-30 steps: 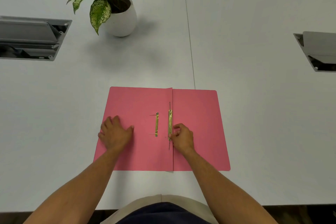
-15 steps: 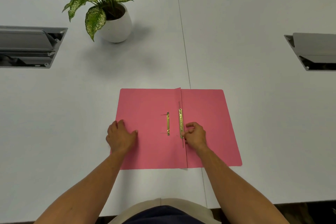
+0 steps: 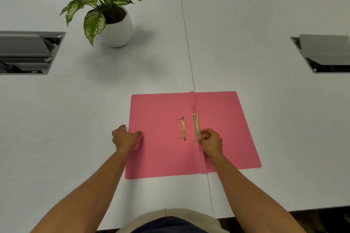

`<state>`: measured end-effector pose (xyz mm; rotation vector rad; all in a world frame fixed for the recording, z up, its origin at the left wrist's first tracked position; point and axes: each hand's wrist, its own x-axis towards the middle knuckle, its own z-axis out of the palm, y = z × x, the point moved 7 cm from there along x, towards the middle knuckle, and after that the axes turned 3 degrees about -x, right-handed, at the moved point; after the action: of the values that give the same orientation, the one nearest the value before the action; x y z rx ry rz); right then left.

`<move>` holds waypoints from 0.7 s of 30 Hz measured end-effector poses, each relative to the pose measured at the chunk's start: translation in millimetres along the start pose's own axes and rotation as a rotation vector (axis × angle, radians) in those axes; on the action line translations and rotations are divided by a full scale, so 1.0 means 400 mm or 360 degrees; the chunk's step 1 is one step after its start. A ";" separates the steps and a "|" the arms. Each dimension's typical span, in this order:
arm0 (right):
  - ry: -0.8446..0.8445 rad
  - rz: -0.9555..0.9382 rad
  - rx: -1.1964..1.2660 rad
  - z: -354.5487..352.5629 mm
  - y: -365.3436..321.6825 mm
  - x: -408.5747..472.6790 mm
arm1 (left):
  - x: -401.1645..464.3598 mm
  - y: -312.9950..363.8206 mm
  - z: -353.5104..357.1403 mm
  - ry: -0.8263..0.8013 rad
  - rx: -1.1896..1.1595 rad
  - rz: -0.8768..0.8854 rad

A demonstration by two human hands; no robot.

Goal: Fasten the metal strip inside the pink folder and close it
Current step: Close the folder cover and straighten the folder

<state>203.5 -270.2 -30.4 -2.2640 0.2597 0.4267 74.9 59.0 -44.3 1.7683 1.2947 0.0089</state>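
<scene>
Your pink folder (image 3: 162, 147) lies open and flat on the white surface (image 3: 265, 43), right in front of you, its fold running away from you along the seam between the two surface panels. Near the fold, on the left leaf, sits the long metal strip (image 3: 196, 127), gold in colour, lying parallel to the fold. A shorter gold bar (image 3: 183, 128) lies just to its left on the same leaf, with two thin prongs pointing out to the left.

Your right hand (image 3: 211, 141) rests on the folder at the fold — fingers curled in, thumb and fingertips pinched at the near end of the metal strip. Your left hand (image 3: 125, 136) is at the folder's left edge, thumb lying on top of the pink leaf and the fingers curled beside the edge; whether they have slipped under the leaf you cannot tell from here.

Further back on the left stands a potted plant (image 3: 111, 11) in a round white pot. A grey cable hatch (image 3: 28, 53) sits open in the surface at far left, and another hatch (image 3: 323, 53) at far right — both well apart from the folder.
</scene>
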 end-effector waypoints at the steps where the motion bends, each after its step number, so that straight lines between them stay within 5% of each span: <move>1: 0.0003 0.0009 0.0015 -0.003 0.006 0.002 | 0.003 0.003 0.001 -0.0024 -0.0070 0.0003; 12: -0.0194 0.0026 0.0186 0.054 -0.003 0.011 | -0.036 0.221 -0.093 0.0020 0.0019 0.0495; 21: -0.0662 -0.0069 0.0222 0.216 -0.102 -0.012 | -0.071 0.376 -0.200 -0.0325 -0.0272 0.0679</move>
<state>192.9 -178.0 -54.5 -1.9863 0.0247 0.8151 136.2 85.1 114.9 1.8124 0.7343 0.1699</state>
